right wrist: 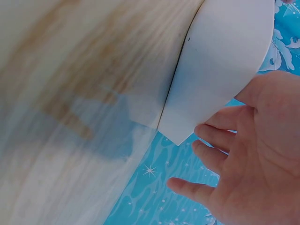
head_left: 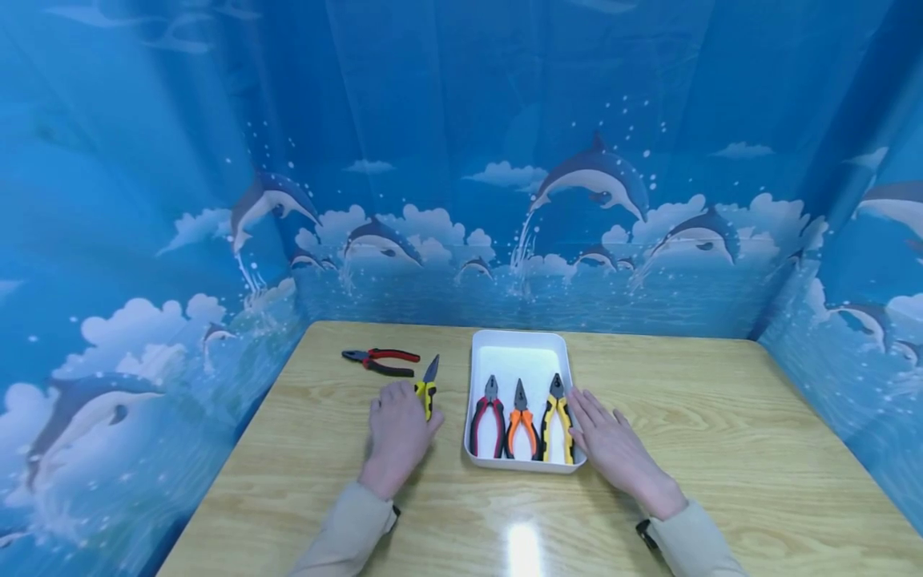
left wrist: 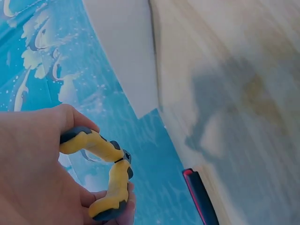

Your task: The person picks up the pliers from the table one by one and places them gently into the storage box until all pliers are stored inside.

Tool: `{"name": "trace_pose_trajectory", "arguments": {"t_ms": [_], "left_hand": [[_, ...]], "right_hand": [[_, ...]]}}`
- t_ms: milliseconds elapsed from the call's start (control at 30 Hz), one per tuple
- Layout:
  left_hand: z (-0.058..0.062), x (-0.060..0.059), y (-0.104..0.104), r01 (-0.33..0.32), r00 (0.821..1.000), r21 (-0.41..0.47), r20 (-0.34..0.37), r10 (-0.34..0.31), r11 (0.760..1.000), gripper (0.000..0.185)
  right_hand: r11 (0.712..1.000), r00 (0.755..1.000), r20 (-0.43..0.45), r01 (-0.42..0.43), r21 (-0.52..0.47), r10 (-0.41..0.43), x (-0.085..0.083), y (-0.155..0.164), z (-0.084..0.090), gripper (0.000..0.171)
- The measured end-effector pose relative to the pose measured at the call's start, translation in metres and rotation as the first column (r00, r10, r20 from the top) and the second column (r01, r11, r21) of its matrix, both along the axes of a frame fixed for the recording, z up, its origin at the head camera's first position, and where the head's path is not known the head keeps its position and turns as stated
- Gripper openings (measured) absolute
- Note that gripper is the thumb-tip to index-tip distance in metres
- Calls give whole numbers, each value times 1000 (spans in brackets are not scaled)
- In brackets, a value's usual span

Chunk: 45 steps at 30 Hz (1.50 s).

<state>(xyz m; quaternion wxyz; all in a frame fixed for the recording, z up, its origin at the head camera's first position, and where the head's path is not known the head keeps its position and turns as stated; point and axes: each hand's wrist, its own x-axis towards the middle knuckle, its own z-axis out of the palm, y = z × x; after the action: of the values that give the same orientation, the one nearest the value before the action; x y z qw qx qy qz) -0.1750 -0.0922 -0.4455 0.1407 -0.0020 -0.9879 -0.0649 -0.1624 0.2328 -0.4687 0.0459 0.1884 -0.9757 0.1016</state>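
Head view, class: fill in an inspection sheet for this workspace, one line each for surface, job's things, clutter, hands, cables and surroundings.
Surface: wooden table, glossy, with a light glare near the front edge.
Job's things: white tray holding red-handled pliers, orange-handled pliers and yellow-handled pliers side by side; yellow needle-nose pliers left of the tray.
Clutter: red-and-black pliers lying apart on the table, far left.
Hands: left hand grips the needle-nose pliers' handles; right hand lies flat, fingers straight, beside the tray's right wall.
Cables: nothing seen.
Surroundings: blue dolphin-print curtain on three sides.
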Motion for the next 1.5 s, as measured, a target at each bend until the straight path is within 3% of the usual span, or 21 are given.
{"name": "trace_pose_trajectory", "arguments": {"t_ms": [233,533,767,1133,1500], "left_hand": [[10,-7,18,18,999,14,32,-19,1000,58],[22,-15,52,55,997,-69,51,-51,996,77],[29,-24,80,71,992,-89,111,-61,993,76],[26,-47,112,66,984,-122,171,-44,990,61],[14,-69,133,43,962,-298,270,41,953,73]], "right_hand": [[1000,1000,-3,-3,8,3,0,1,0,57],[1000,1000,-7,-10,15,10,1,2,0,57],[1000,1000,-7,-12,13,13,1,1,2,58],[1000,1000,-7,-9,10,9,1,1,3,58],[1000,1000,-13,-10,11,10,1,1,3,58]]}}
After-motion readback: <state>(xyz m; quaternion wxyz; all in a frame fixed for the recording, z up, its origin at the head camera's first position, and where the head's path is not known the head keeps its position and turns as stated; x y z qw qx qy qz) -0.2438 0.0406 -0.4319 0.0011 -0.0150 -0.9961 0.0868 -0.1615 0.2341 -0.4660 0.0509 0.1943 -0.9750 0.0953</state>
